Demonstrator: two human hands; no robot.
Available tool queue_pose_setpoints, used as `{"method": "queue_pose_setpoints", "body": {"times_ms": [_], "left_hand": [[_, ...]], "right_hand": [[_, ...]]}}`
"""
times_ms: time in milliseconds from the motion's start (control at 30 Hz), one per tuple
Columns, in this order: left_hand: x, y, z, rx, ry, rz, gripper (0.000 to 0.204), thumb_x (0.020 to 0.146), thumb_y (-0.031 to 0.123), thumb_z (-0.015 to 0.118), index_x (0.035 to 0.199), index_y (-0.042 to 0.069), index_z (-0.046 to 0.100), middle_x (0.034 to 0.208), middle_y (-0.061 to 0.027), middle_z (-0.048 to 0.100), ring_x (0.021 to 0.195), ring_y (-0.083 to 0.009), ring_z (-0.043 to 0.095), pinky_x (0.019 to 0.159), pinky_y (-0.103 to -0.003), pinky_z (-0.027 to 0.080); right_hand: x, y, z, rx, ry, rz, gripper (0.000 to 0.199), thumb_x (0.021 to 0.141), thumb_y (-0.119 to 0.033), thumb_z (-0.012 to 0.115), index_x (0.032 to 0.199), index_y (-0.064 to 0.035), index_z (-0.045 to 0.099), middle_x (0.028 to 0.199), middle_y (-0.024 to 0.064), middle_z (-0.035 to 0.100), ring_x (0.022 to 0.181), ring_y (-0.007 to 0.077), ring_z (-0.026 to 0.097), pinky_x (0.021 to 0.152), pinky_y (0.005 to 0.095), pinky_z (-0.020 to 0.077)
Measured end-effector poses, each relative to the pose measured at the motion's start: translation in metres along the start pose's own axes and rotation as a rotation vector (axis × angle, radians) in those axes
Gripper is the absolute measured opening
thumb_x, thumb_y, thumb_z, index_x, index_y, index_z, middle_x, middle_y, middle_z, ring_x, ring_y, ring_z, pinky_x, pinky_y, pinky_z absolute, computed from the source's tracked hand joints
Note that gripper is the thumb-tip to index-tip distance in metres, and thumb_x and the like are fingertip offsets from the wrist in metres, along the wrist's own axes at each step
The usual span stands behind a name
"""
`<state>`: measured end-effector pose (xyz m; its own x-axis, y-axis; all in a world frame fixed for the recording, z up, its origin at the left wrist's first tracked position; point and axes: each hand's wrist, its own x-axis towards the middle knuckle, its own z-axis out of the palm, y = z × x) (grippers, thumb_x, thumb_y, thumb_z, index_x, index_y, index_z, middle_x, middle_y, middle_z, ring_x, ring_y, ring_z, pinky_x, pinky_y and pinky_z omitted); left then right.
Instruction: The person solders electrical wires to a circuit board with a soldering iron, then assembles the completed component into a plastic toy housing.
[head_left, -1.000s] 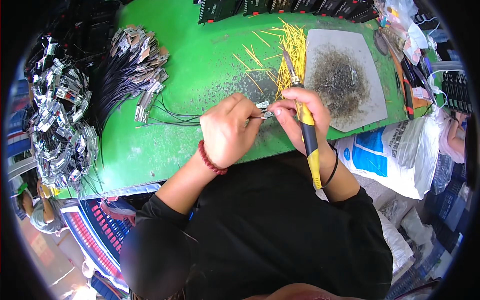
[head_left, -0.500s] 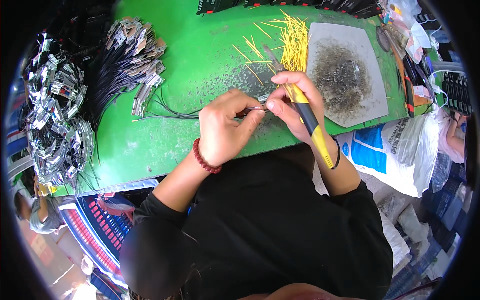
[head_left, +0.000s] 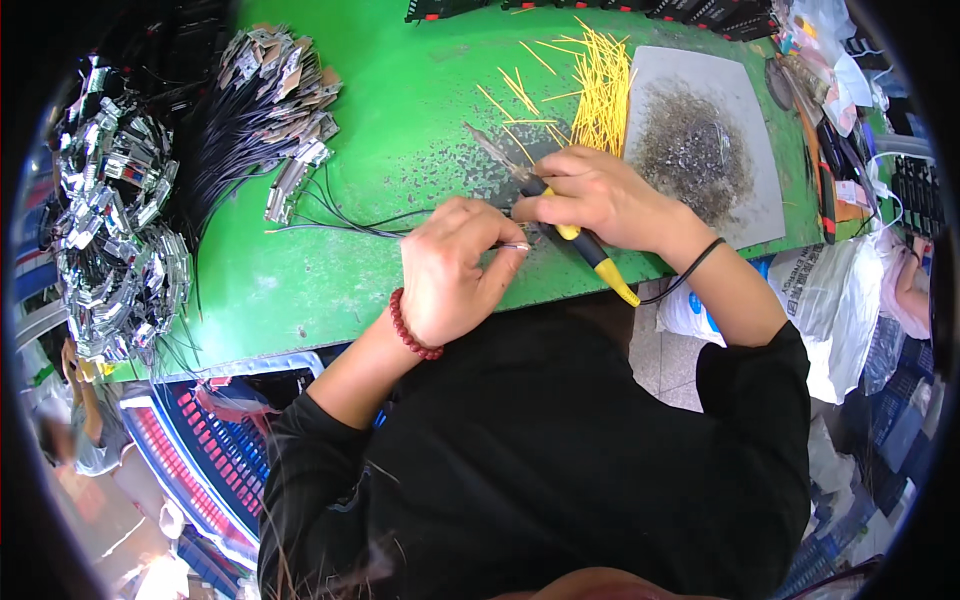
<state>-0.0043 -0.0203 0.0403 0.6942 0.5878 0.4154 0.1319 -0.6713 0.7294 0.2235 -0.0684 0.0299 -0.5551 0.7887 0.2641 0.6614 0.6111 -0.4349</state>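
My left hand (head_left: 452,262), above a red bead bracelet, pinches a thin black wire (head_left: 360,228) between thumb and forefinger. The wire's pale end pokes out past the fingertips, and the wire trails left to a metal connector (head_left: 290,186) on the green table. My right hand (head_left: 605,200) is closed around a yellow-and-black soldering iron (head_left: 592,250). Its metal tip slants up and to the left over the table, apart from the wire end. A cord runs from its lower end past my right wrist. Behind the iron lie thin yellow tubes (head_left: 603,95), most in a pile, several scattered.
A grey board (head_left: 765,200) with dark residue lies at the right. Bundled black wires with metal connectors (head_left: 270,80) and a heap of metal connectors (head_left: 120,230) are at the left. Black cases (head_left: 600,5) line the far edge. A white sack (head_left: 825,300) stands beside the table.
My right hand has drawn back from my left fingertips. Its grip on the soldering iron has turned, and the iron's tip has swung left and nearer. My left hand still pinches the wire.
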Motion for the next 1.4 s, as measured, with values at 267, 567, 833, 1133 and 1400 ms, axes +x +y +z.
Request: {"method": "queue_pose_setpoints", "body": {"times_ms": [267,567,833,1133,1400], "left_hand": [[0.003,-0.004,0.018,0.022,-0.052,-0.017,0.014,0.071,0.000,0.072,0.078,0.007,0.062,0.080,-0.0055,0.065,0.076,-0.0268,0.063,0.065,-0.036,0.052],[0.003,-0.022,0.033,0.094,-0.100,-0.065,0.013,0.071,-0.001,0.070,0.078,0.006,0.063,0.089,-0.0064,0.068,0.081,-0.0265,0.064,0.070,-0.036,0.053],[0.004,-0.021,0.034,0.095,-0.138,-0.053,0.013,0.069,-0.005,0.072,0.077,0.003,0.064,0.095,-0.0096,0.069,0.084,-0.0265,0.065,0.075,-0.035,0.053],[0.000,-0.018,0.036,0.225,-0.091,0.043,0.015,0.066,-0.006,0.071,0.074,0.004,0.062,0.090,-0.0089,0.069,0.081,-0.0258,0.066,0.069,-0.034,0.054],[0.006,-0.012,0.039,0.203,-0.087,0.018,0.014,0.067,-0.006,0.070,0.073,0.004,0.062,0.088,-0.0084,0.068,0.080,-0.0254,0.065,0.068,-0.034,0.053]], "right_hand": [[-0.011,-0.045,0.040,-0.267,0.410,0.391,0.037,0.075,-0.018,0.066,0.112,-0.0183,0.065,0.067,-0.0003,0.051,0.073,0.0199,0.055,0.065,0.0361,0.0387],[-0.035,-0.053,0.039,0.135,0.610,0.537,0.040,0.077,-0.006,0.073,0.116,-0.0112,0.065,0.089,0.0063,0.068,0.081,0.0255,0.064,0.074,0.0361,0.0482],[-0.113,-0.078,0.024,0.347,0.879,0.714,0.060,0.097,-0.045,0.058,0.129,0.0055,0.055,0.091,0.0129,0.069,0.067,0.0120,0.064,0.058,0.0239,0.0461],[-0.158,-0.048,0.003,0.356,1.443,0.726,0.021,0.085,-0.005,0.057,0.104,0.0032,0.061,0.076,0.0039,0.059,0.063,0.0081,0.053,0.059,0.0217,0.0415],[-0.174,-0.018,-0.013,0.236,1.455,0.861,0.010,0.082,0.001,0.055,0.091,-0.0003,0.057,0.074,0.0046,0.056,0.057,0.0083,0.049,0.053,0.0221,0.0370]]}}
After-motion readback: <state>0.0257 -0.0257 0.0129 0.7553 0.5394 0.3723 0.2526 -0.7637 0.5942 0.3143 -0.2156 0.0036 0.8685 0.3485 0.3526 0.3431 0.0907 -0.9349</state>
